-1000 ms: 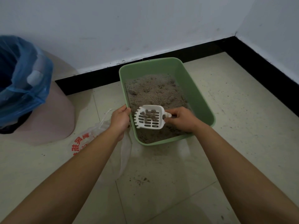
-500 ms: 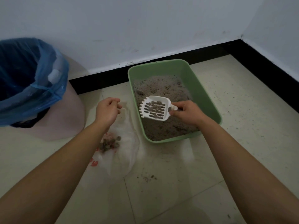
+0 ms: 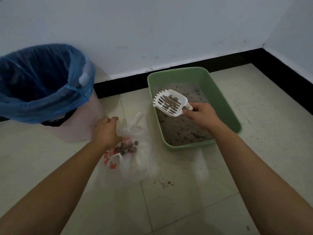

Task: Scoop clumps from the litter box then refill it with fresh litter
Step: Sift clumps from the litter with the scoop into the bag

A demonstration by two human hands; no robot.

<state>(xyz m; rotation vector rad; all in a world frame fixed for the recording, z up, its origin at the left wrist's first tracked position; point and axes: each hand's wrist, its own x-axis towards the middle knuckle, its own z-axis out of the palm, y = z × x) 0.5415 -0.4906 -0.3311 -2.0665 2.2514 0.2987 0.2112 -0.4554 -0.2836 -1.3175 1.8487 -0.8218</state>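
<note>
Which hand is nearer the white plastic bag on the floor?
Left. The left hand is at the plastic bag; the right hand holds the scoop above the litter box.

1. The bin (image 3: 50, 99) at upper left is cut by the left edge.
2. The left hand (image 3: 105, 131) is blurred; whether it grips the plastic bag (image 3: 135, 160) is unclear.
3. The right hand (image 3: 201, 116) hides the handle of the scoop (image 3: 170, 103).

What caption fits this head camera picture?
Right hand holds a scoop of clumps over the litter box; left hand by the bag.
</note>
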